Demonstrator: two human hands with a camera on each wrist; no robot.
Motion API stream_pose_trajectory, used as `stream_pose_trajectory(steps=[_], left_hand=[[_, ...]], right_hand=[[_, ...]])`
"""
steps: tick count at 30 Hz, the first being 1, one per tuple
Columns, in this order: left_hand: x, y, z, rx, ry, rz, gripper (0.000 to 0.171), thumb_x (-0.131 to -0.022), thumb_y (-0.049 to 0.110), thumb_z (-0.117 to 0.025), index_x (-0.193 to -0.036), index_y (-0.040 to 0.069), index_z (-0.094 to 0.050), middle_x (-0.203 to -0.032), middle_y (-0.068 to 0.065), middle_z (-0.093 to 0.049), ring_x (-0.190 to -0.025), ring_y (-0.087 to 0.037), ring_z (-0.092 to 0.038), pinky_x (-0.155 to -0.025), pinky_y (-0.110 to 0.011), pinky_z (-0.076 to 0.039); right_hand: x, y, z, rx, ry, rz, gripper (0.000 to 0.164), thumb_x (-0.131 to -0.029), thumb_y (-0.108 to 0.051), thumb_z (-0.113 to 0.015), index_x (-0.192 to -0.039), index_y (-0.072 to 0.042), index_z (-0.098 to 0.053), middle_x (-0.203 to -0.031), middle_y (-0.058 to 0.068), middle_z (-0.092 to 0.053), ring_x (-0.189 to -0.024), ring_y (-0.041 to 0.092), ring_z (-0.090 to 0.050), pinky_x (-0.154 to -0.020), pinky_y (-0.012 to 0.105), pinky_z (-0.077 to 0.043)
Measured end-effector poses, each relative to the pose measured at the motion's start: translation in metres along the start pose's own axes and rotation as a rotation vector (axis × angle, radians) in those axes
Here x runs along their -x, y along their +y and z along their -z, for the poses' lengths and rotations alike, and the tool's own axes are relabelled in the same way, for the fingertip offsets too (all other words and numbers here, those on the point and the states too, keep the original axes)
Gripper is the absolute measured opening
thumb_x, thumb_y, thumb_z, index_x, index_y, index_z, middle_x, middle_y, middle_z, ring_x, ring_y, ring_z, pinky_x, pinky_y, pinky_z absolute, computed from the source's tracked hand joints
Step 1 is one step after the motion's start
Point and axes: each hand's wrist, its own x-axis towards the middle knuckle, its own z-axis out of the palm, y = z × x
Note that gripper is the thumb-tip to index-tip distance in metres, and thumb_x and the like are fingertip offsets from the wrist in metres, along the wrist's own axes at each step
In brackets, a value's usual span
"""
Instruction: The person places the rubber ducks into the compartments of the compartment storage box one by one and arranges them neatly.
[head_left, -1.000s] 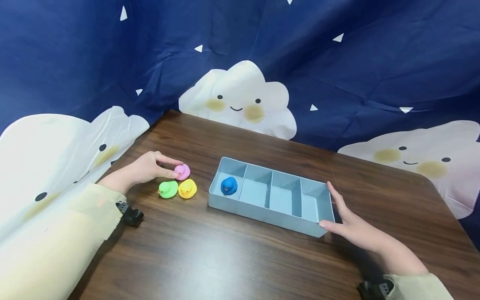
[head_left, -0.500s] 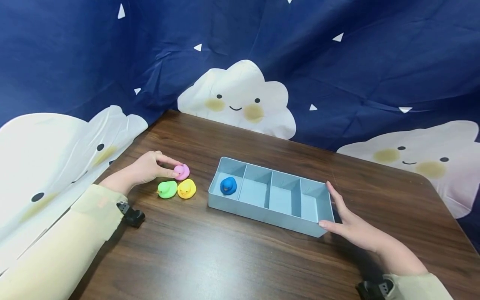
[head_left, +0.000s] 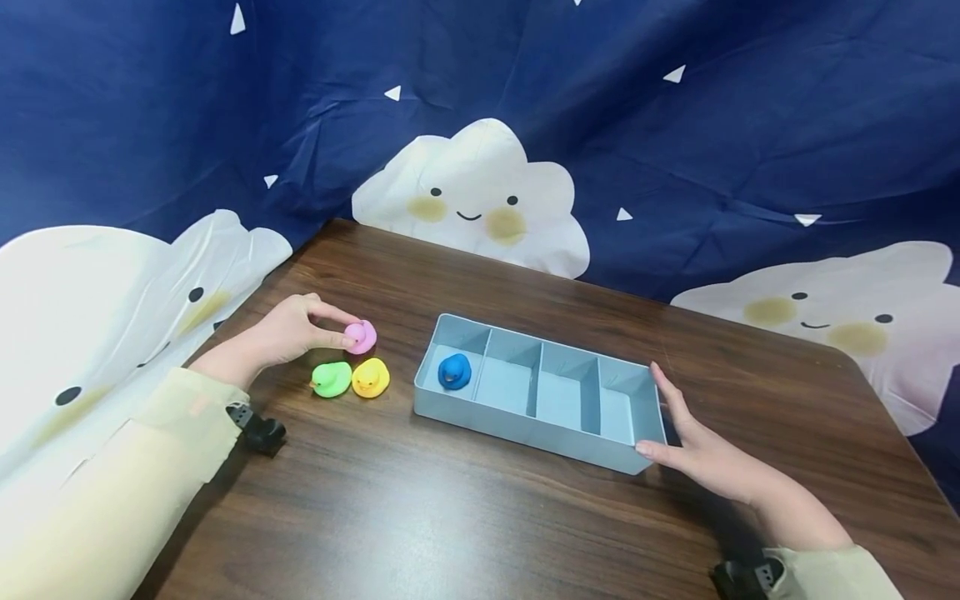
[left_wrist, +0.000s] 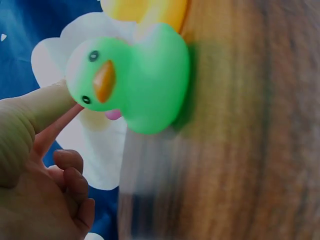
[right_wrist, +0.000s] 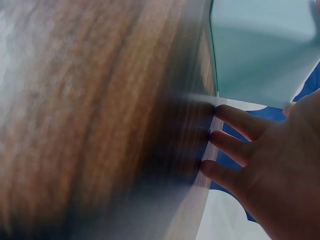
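Pinching the pink duck (head_left: 362, 336) between thumb and forefinger, the left hand (head_left: 288, 333) reaches over the worktop (head_left: 525, 533); whether the duck touches the surface or hangs just above it, I cannot tell. Just nearer the person than that hand sit the green duck (head_left: 331, 379) and, to its right, the yellow duck (head_left: 371, 377). The step in hand appears to be taking up the pink duck. A move towards the tray (head_left: 525, 433) would call for a steady pinch, a lift above its wall and a reach rightward. The tray lies right of the left hand, four compartments in a row; the blue duck (head_left: 454, 372) is in the end one nearest that hand. At the far end, the right hand (head_left: 708, 450) spans the tray, fingers spread, seemingly steadying it. Beyond both hands hangs a blue curtain (head_left: 675, 150) with clouds.
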Motion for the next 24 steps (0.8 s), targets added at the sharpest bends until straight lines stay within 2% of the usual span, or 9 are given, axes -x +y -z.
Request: stream_pose_trajectory(steps=[4, 7, 12, 21, 24], left_hand=[[0.001, 0.005, 0.004, -0.01, 0.02, -0.011, 0.048, -0.077, 0.038, -0.086, -0.115, 0.011, -0.075, -0.112, -0.019, -0.058, -0.109, -0.032, -0.045, -0.086, -0.041, -0.034], [0.001, 0.009, 0.005, -0.01, 0.026, -0.032, 0.046, -0.077, 0.036, -0.085, -0.114, 0.011, -0.076, -0.109, -0.02, -0.058, -0.105, -0.032, -0.045, -0.083, -0.041, -0.035], [0.003, 0.019, 0.006, -0.014, 0.045, -0.049, 0.044, -0.077, 0.034, -0.086, -0.113, 0.011, -0.076, -0.091, -0.013, -0.053, -0.089, -0.026, -0.043, -0.07, -0.038, -0.035], [0.009, 0.044, 0.006, 0.015, 0.043, -0.053, 0.048, -0.075, 0.043, -0.086, -0.113, 0.014, -0.077, -0.091, -0.012, -0.055, -0.092, -0.026, -0.046, -0.073, -0.038, -0.037], [0.012, 0.056, 0.005, -0.004, 0.023, -0.07, 0.049, -0.076, 0.045, -0.084, -0.114, 0.015, -0.077, -0.091, -0.012, -0.054, -0.09, -0.026, -0.045, -0.073, -0.038, -0.038]], right_hand=[[0.0, -0.001, 0.0, 0.003, 0.0, 0.003, 0.101, -0.096, -0.025, -0.062, -0.152, -0.041, 0.021, -0.156, 0.033, 0.0, -0.139, 0.055, -0.009, -0.094, 0.076, -0.023], [0.0, -0.001, 0.0, 0.002, 0.0, 0.001, 0.102, -0.096, -0.025, -0.062, -0.152, -0.04, 0.021, -0.156, 0.033, 0.0, -0.139, 0.056, -0.009, -0.094, 0.077, -0.022], [0.0, 0.0, -0.001, -0.013, -0.001, -0.001, 0.101, -0.097, -0.025, -0.062, -0.152, -0.042, 0.021, -0.156, 0.032, 0.002, -0.139, 0.055, -0.008, -0.095, 0.077, -0.021], [0.001, 0.0, -0.001, 0.005, 0.0, -0.012, 0.101, -0.097, -0.027, -0.062, -0.15, -0.047, 0.022, -0.157, 0.032, 0.003, -0.14, 0.055, -0.007, -0.095, 0.078, -0.02], [0.0, 0.0, -0.001, -0.001, 0.0, -0.009, 0.101, -0.096, -0.027, -0.062, -0.151, -0.043, 0.022, -0.157, 0.032, 0.004, -0.14, 0.055, -0.007, -0.096, 0.078, -0.019]])
